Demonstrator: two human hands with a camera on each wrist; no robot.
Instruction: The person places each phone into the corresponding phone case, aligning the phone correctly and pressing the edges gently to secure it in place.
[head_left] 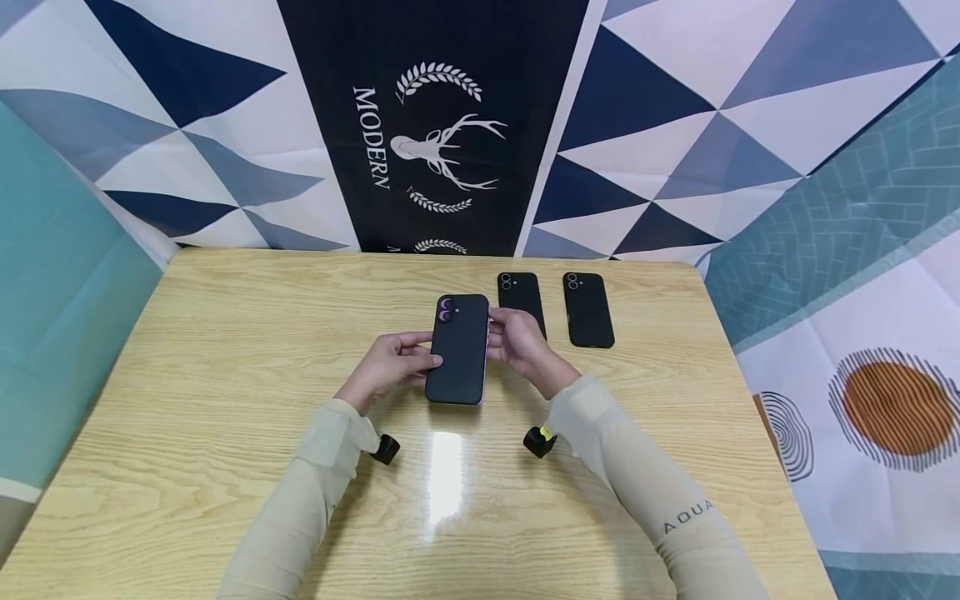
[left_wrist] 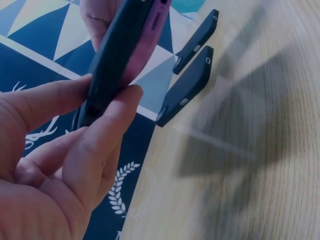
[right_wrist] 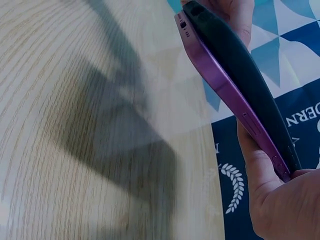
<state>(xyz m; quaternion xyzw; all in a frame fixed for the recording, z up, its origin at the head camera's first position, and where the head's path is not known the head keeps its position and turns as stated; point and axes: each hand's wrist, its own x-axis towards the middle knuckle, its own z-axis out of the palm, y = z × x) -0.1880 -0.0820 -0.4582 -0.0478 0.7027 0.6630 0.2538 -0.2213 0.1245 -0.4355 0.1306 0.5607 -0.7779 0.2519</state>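
Note:
A black phone case (head_left: 459, 354) is held up over the table, with its back and camera cutout facing the head camera. Inside it sits a purple phone (right_wrist: 227, 85), whose side sticks out along the right edge; in the right wrist view a gap runs between phone and case. My left hand (head_left: 392, 365) pinches the left edge, thumb on the case's back. On the opposite side, my right hand (head_left: 522, 340) holds the right edge near the top. The left wrist view shows the left fingers and thumb (left_wrist: 112, 120) around the case's edge.
Two more black phone cases, one (head_left: 521, 296) partly behind my right hand and another (head_left: 588, 310) farther right, lie near the table's back edge. The wooden table (head_left: 225, 400) meets a patterned cloth backdrop (head_left: 450, 50). Black wrist devices (head_left: 537, 443) hang below both cuffs.

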